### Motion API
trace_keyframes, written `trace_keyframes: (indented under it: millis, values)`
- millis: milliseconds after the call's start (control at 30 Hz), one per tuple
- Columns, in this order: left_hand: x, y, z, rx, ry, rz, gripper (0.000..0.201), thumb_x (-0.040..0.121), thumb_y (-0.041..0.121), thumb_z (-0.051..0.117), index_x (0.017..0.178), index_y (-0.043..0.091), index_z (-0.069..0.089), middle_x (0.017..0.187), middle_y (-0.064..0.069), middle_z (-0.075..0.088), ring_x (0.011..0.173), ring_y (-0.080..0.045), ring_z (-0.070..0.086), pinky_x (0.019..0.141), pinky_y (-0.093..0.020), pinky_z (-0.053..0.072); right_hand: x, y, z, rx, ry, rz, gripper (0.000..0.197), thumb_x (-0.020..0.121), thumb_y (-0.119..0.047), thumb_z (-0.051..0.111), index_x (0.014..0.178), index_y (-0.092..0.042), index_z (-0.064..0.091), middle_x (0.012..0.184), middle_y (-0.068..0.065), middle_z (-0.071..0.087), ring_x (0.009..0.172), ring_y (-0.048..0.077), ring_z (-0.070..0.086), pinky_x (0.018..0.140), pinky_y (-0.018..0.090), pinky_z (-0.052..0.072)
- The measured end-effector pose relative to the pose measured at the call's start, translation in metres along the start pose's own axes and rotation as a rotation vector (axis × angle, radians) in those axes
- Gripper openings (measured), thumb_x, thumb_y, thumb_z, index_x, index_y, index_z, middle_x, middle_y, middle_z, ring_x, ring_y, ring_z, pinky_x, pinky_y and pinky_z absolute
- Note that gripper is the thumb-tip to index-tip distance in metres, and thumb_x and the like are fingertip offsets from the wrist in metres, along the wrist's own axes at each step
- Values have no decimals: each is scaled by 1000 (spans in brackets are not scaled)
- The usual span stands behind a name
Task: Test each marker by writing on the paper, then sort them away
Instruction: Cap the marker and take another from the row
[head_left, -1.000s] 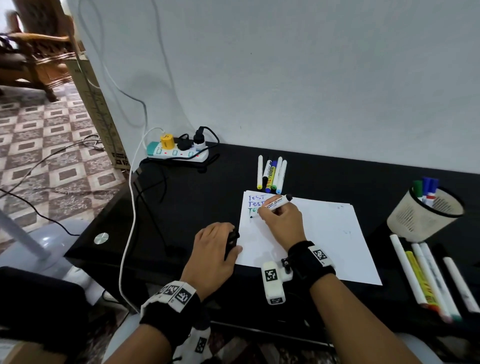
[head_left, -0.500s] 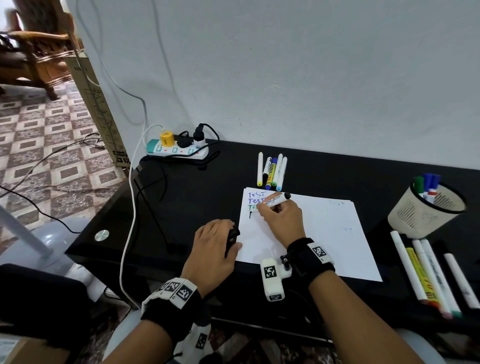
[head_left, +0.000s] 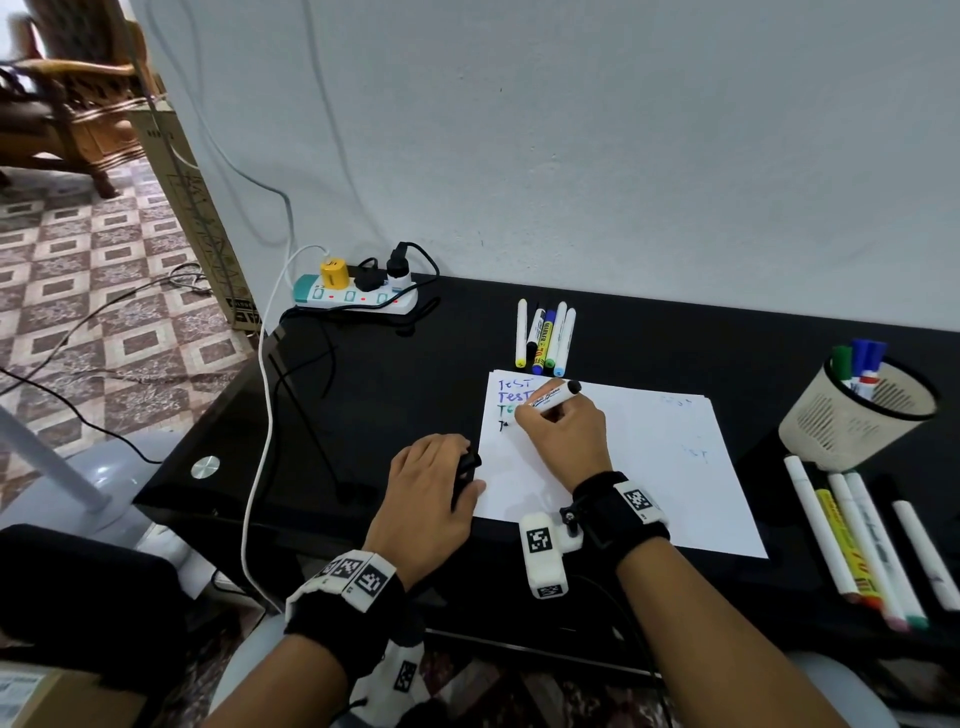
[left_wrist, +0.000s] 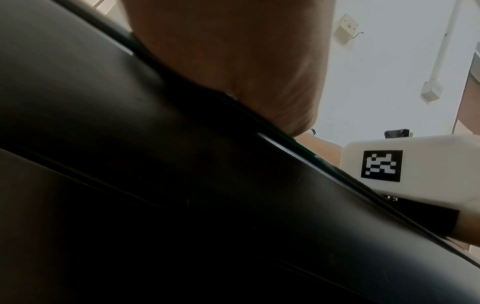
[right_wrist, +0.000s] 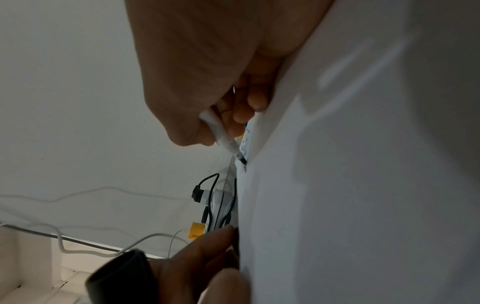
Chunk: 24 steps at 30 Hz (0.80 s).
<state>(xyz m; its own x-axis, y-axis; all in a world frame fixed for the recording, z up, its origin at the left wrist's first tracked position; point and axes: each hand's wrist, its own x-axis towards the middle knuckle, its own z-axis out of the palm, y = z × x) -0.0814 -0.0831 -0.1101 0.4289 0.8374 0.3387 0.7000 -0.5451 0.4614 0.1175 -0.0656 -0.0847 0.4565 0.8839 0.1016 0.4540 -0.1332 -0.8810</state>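
My right hand (head_left: 563, 431) grips a white marker with a black end (head_left: 553, 396) and its black tip (right_wrist: 242, 160) touches the white paper (head_left: 649, 467) under three lines reading "TEST". A black "T" stands there as a fourth line. My left hand (head_left: 434, 493) rests at the paper's left edge and holds the marker's black cap (head_left: 466, 467) between thumb and fingers. In the left wrist view only the heel of my left hand (left_wrist: 233, 61) shows against the dark table edge.
Several markers (head_left: 545, 340) lie in a row beyond the paper. More markers (head_left: 862, 540) lie at the right, in front of a beige mesh cup (head_left: 857, 415) holding green and blue markers. A power strip (head_left: 353, 296) with cables sits at the table's (head_left: 395, 389) back left.
My right hand has drawn the start of a black letter on the fourth line and shifted slightly right. The left hand has stayed put with the cap.
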Motion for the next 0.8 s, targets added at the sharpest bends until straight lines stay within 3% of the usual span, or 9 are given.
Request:
trace_keyframes:
  millis: [67, 167, 300, 400, 500, 567, 700, 800]
  values:
    - [0, -1, 1, 6, 3, 6, 34, 91, 37, 55, 122, 26, 47, 126, 12, 52, 127, -9, 41, 111, -29, 25, 0, 0, -1, -6, 17, 7, 32, 81, -26, 70, 61, -6, 56, 56, -3, 61, 49, 7, 51, 49, 13, 39]
    - [1, -2, 1, 16, 1, 7, 34, 91, 38, 55, 122, 26, 47, 126, 12, 52, 127, -9, 40, 111, -30, 25, 0, -2, -2, 1, 3, 16, 31, 81, -27, 70, 64, -3, 60, 60, 2, 66, 52, 10, 55, 52, 19, 42]
    - [0, -3, 2, 12, -1, 5, 35, 91, 37, 55, 122, 25, 47, 126, 11, 53, 127, -10, 41, 110, -31, 26, -3, -4, -4, -6, 27, 13, 30, 81, -23, 69, 59, -12, 51, 55, -3, 57, 50, 7, 48, 50, 19, 39]
    - [0, -2, 2, 14, 4, 9, 34, 90, 36, 56, 121, 25, 47, 125, 12, 53, 126, -10, 41, 110, -31, 26, -2, -6, -6, 2, 86, 12, 24, 82, -22, 68, 65, -11, 55, 66, 6, 69, 60, 16, 62, 60, 29, 50]
    - [0, -1, 1, 9, 6, 9, 32, 90, 35, 56, 120, 25, 47, 123, 12, 53, 125, -10, 42, 109, -30, 26, -3, -7, -6, -8, 74, -1, 26, 83, -22, 68, 65, -10, 54, 70, 10, 70, 60, 14, 60, 60, 30, 49]
    - [0, -1, 1, 7, 7, 11, 31, 90, 35, 57, 119, 25, 48, 122, 12, 53, 125, -9, 42, 108, -29, 25, -3, -7, -6, -5, 77, 3, 25, 82, -23, 68, 69, -5, 56, 68, 8, 69, 60, 13, 59, 59, 29, 48]
    - [0, 0, 1, 12, 1, 8, 32, 91, 36, 56, 120, 25, 47, 123, 12, 52, 125, -9, 41, 109, -28, 23, -4, -7, -7, 2, 80, 22, 25, 82, -22, 68, 67, -7, 54, 59, -4, 60, 56, 10, 55, 56, 24, 45]
    - [0, -2, 2, 15, 0, 5, 33, 91, 36, 56, 121, 25, 48, 125, 11, 52, 126, -9, 40, 110, -28, 23, -4, -7, -7, 8, 96, 26, 25, 83, -22, 67, 70, -4, 55, 60, 1, 63, 57, 13, 58, 57, 29, 47]
